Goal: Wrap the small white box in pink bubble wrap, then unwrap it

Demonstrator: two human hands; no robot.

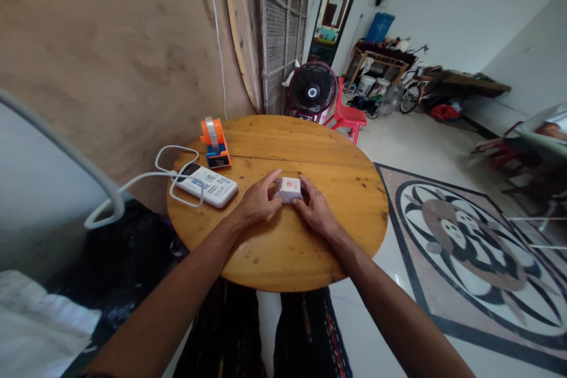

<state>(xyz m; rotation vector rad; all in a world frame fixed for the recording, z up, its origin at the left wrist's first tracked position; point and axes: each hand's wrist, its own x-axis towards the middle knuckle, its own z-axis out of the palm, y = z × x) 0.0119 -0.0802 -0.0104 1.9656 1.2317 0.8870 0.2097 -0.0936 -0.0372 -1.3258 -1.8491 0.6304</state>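
Between my two hands, near the middle of the round wooden table, is a small pale block-like packet with a reddish round print on top. What it contains cannot be made out. My left hand grips its left side, thumb in front and fingers behind. From the other side my right hand holds it in the same way, thumb at the near edge. The packet sits at table height; whether it rests on the wood is unclear.
An orange and blue tape dispenser stands at the table's back left. Nearer lies a white power bank with a looped white cable. Behind the table are a black fan and a red plastic chair. A wall borders the left.
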